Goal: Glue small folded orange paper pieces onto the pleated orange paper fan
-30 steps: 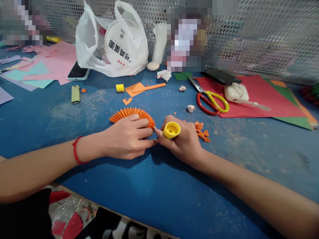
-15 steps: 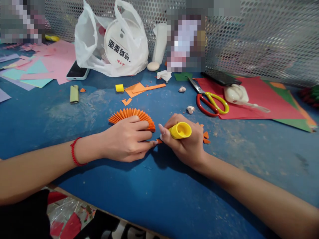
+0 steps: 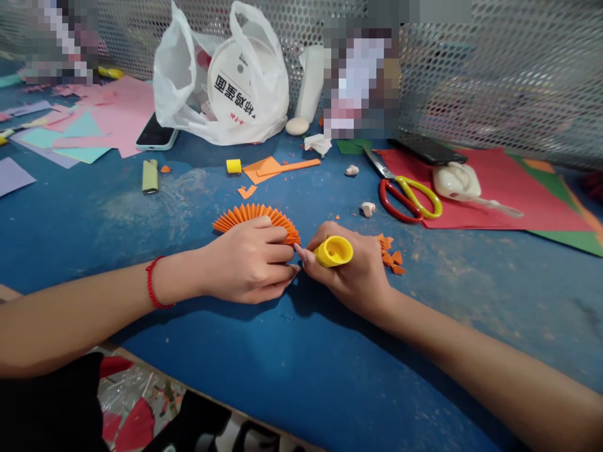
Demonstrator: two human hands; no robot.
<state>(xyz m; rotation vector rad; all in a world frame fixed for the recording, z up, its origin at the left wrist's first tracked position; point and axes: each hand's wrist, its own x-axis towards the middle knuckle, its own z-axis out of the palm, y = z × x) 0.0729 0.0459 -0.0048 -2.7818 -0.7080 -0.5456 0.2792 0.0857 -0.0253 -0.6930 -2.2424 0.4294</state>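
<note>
A pleated orange paper fan [image 3: 245, 216] lies spread on the blue table [image 3: 282, 364], its folds fanned outward. My left hand [image 3: 252, 267] is curled over the fan's near right side, fingers closed on it. Beside it, my right hand [image 3: 362, 273] grips a yellow glue stick [image 3: 334, 251] with its hollow base facing up; the glue end is hidden below the hand. The fingertips of both hands nearly meet. Small orange paper pieces [image 3: 387, 258] lie just right of my right hand. A yellow cap [image 3: 233, 166] stands beyond the fan.
Scissors [image 3: 409, 198] rest partly on red paper [image 3: 513, 201] at right, near a white case [image 3: 456, 181]. Orange paper scraps [image 3: 266, 171] and a lighter [image 3: 150, 176] lie beyond the fan. At the back are a phone [image 3: 157, 134] and a plastic bag [image 3: 176, 81] holding a tub.
The small orange piece under my left fingertip no longer shows. My right hand has tilted the glue stick slightly and moved closer to my left fingers. The view has shifted slightly.
</note>
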